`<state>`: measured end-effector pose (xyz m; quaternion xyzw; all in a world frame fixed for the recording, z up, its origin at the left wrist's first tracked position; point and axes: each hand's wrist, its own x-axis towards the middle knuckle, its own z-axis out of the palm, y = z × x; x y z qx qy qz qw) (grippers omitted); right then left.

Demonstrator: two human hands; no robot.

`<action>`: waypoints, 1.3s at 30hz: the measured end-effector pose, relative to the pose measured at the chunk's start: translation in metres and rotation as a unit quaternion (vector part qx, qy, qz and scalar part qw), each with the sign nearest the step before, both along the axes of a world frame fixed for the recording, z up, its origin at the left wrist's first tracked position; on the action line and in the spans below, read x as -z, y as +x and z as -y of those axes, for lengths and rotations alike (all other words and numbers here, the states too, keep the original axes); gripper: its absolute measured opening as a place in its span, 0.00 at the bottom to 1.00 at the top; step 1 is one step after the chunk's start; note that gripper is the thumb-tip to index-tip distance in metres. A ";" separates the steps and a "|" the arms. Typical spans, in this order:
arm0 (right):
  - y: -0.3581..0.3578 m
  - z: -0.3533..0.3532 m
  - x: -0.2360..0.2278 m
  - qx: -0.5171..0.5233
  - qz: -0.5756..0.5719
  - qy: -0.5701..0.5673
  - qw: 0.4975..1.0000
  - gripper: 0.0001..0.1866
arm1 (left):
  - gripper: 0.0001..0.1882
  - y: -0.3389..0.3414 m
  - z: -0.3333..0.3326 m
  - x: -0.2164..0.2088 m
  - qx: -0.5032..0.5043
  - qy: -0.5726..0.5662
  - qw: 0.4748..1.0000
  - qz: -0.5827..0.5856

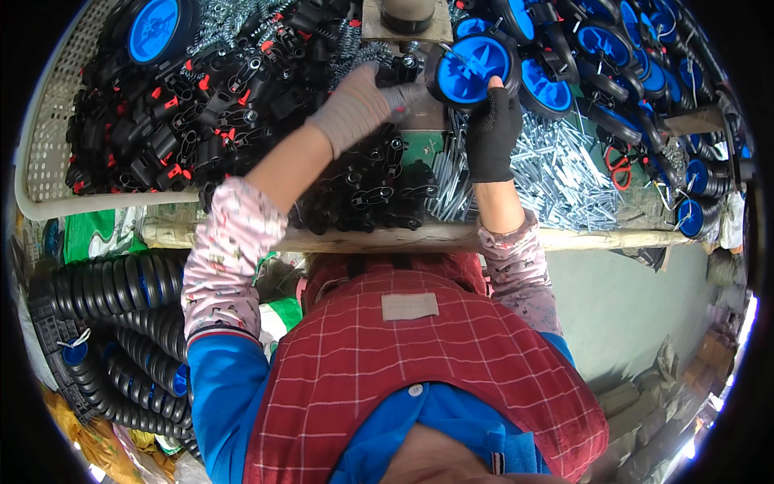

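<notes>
A black-tyred wheel with a blue hub is gripped at its lower right edge by my right hand, in a black glove with a bare thumb tip. The wheel is tilted so that its blue face shows. My left hand, in a grey glove, reaches beside a black plastic fitting with a metal end. Its fingertips are smeared by motion, so whether they hold that fitting is unclear. Between the hands lies a metal plate, below a block with a round dark top.
A pale perforated tray holds black fittings with red tabs and springs. Loose metal pins lie right, beside red-handled scissors. More blue wheels are heaped at far right. Stacked tyres stand below the wooden bench edge.
</notes>
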<state>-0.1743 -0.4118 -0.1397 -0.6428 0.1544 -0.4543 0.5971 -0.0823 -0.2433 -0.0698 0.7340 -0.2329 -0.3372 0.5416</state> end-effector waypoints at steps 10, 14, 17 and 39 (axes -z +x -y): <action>-0.011 -0.009 0.000 -0.044 -0.066 0.048 0.996 0.23 | 0.27 0.025 0.003 0.013 -0.071 -0.006 0.989 -0.132; -0.006 -0.032 -0.011 -0.051 -0.124 -0.007 0.991 0.30 | 0.28 0.025 0.004 0.014 -0.084 -0.018 0.989 -0.119; 0.003 -0.047 -0.022 -0.077 -0.117 -0.096 0.986 0.39 | 0.28 0.024 0.000 0.010 -0.053 0.011 0.993 -0.107; 0.041 0.158 -0.063 -0.316 -0.200 -0.155 0.914 0.17 | 0.27 0.207 -0.200 -0.071 -0.302 0.505 0.542 0.600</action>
